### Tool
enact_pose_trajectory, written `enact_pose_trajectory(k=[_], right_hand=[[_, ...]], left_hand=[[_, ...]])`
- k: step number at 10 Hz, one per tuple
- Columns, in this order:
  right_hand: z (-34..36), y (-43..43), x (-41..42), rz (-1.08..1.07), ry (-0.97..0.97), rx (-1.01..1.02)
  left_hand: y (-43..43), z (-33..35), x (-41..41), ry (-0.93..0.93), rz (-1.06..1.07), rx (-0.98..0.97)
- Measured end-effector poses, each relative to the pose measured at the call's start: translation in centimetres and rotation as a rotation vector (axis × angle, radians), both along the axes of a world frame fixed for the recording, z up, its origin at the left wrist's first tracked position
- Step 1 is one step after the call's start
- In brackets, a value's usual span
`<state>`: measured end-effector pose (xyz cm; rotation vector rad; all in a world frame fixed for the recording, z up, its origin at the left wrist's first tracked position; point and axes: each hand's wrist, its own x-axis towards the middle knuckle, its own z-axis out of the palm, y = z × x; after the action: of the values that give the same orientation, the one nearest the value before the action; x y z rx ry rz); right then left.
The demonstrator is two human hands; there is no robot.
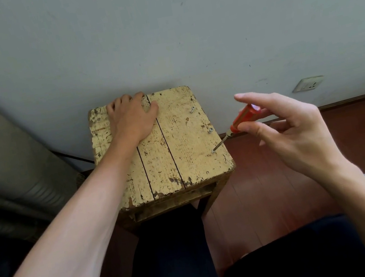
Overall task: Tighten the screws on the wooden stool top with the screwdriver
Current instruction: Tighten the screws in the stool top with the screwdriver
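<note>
A worn yellow wooden stool top (177,144) made of three planks stands against the wall. Three screws run along its right plank: a far screw (192,110) and a middle screw (210,130) stick up, a near screw (213,151) sits low. My right hand (293,129) pinches the orange-handled screwdriver (243,117) between thumb and fingers, index finger stretched out; the tip sits on the near screw. My left hand (131,118) rests on the stool's far left part, its fingers curling over the back edge.
The grey wall (159,33) is directly behind the stool, with a socket plate (308,84) low at the right. A grey ribbed object (12,166) lies at the left. Red-brown floor (269,184) spreads right of the stool. My dark-trousered legs (173,260) are under the near edge.
</note>
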<state>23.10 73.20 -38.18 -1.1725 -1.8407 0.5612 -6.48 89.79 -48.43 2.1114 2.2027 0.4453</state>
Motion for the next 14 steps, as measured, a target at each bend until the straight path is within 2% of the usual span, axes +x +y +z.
enact_pose_trajectory(k=[2, 4, 6, 7, 9, 11, 14], right_hand=[[0.5, 0.1, 1.0, 0.212, -0.098, -0.051], [0.1, 0.3, 0.9, 0.166, -0.064, -0.047], [-0.2, -0.1, -0.5, 0.014, 0.046, -0.059], [0.0, -0.2, -0.9, 0.023, 0.005, -0.027], [0.9, 0.2, 0.5, 0.231, -0.073, -0.078], [0.6, 0.3, 0.5, 0.212, -0.05, -0.064], [0.4, 0.1, -0.6, 0.04, 0.074, -0.039]], left_hand=[[0.0, -0.1, 0.0, 0.001, 0.0, -0.003], [0.0, 0.0, 0.0, -0.002, 0.001, -0.002], [0.0, 0.0, 0.1, -0.005, 0.0, -0.003], [0.1, -0.1, 0.0, -0.006, 0.0, -0.002], [0.1, -0.2, 0.0, -0.007, 0.001, -0.004], [0.0, -0.1, 0.0, -0.006, 0.003, 0.002], [0.0, 0.0, 0.1, -0.006, 0.001, 0.002]])
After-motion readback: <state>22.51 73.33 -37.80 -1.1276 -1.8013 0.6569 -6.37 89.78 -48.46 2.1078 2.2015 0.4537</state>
